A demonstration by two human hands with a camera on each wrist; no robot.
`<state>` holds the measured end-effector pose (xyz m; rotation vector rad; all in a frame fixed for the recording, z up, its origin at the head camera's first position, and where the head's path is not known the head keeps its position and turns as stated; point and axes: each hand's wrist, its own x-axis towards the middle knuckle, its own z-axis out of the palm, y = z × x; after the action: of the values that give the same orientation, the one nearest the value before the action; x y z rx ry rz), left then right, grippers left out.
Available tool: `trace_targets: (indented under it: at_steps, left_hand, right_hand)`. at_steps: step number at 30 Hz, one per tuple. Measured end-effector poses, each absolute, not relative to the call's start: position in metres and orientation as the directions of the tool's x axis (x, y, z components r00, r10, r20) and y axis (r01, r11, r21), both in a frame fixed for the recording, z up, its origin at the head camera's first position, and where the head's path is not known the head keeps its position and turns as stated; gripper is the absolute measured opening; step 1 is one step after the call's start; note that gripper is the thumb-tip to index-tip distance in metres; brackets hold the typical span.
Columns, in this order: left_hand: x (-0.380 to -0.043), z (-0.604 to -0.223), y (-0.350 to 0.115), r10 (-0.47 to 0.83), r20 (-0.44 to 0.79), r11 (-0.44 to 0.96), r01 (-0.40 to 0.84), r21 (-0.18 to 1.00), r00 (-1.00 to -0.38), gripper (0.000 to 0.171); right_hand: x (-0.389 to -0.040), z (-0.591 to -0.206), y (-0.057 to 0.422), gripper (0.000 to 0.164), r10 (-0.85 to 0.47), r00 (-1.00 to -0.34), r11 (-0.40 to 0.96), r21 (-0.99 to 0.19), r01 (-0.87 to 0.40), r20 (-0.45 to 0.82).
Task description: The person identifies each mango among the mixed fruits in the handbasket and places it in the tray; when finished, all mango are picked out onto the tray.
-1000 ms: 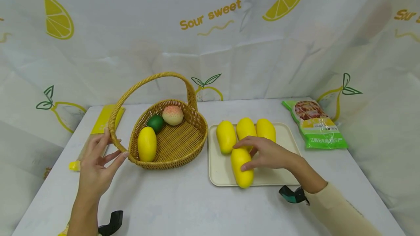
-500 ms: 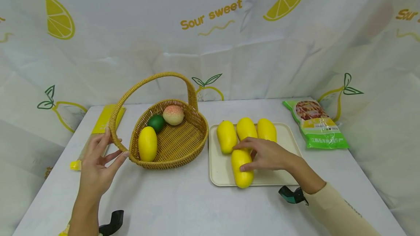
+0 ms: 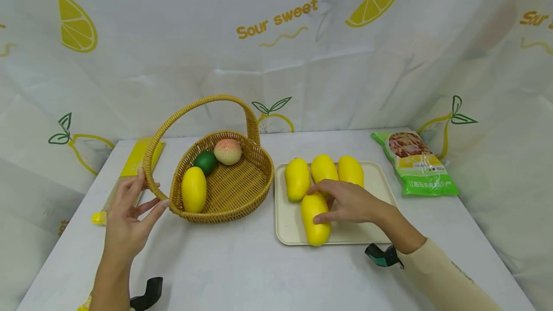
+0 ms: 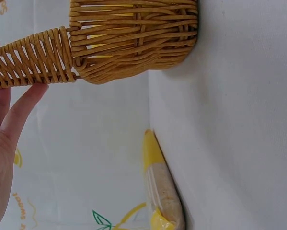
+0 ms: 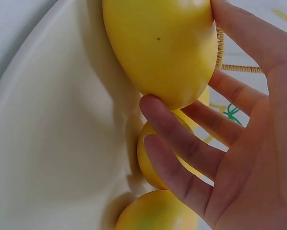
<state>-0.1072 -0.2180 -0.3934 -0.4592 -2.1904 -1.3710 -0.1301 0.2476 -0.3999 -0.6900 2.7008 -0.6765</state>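
My left hand (image 3: 129, 217) pinches the lower left side of the handle (image 3: 151, 152) of a wicker basket (image 3: 235, 212). Inside the basket lie a yellow mango (image 3: 194, 190), a dark green fruit (image 3: 205, 162) and a peach (image 3: 228, 151). Over a cream tray (image 3: 285, 234), my right hand (image 3: 352, 203) grips another mango (image 3: 314, 227) between thumb and fingers. In the right wrist view this held mango (image 5: 157, 48) stands close over the tray, its near end in the fingertips. Three more mangoes (image 3: 297, 180) lie along the tray's back side.
At the back right lies a green food packet (image 3: 416, 163). A yellow-topped packet (image 3: 137, 157) stretches along the table's left side, behind my left hand. A white printed curtain (image 3: 207, 52) closes off the back and sides of the table.
The mango in my right hand has shifted slightly left and toward the back of the tray, the hand moving with it. My left hand and the basket stay still.
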Motion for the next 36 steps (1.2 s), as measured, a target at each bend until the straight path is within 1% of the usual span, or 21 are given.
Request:
trace_targets:
  at_steps: [3,6,14,22,29,36]
  left_hand:
    - [-0.107,-0.393,-0.217,0.006,0.563,0.445,0.506,0.738,-0.826,0.099]
    - [-0.108,-0.394,-0.217,0.008,0.569,0.445,0.513,0.735,-0.822,0.098]
    - [-0.109,-0.396,-0.217,0.036,0.624,0.402,0.583,0.706,-0.780,0.097]
    - [-0.112,-0.397,-0.217,0.048,0.656,0.370,0.624,0.689,-0.753,0.095]
    - [-0.113,-0.398,-0.218,0.057,0.667,0.349,0.641,0.683,-0.742,0.095]
    - [-0.110,-0.399,-0.220,0.052,0.665,0.345,0.638,0.688,-0.745,0.094]
  right_hand:
    - [-0.131,-0.400,0.247,0.067,-0.502,-0.852,0.788,-0.486,-0.379,-0.150]
    - [-0.131,-0.399,0.247,0.066,-0.495,-0.855,0.796,-0.476,-0.374,-0.155]
    - [-0.130,-0.396,0.249,0.070,-0.484,-0.863,0.807,-0.455,-0.376,-0.145]
    - [-0.133,-0.379,0.251,0.074,-0.460,-0.876,0.834,-0.409,-0.369,-0.147]
    - [-0.142,-0.360,0.247,0.071,-0.491,-0.868,0.818,-0.377,-0.433,-0.068]
    - [-0.151,-0.345,0.229,0.067,-0.557,-0.831,0.764,-0.395,-0.510,-0.004]
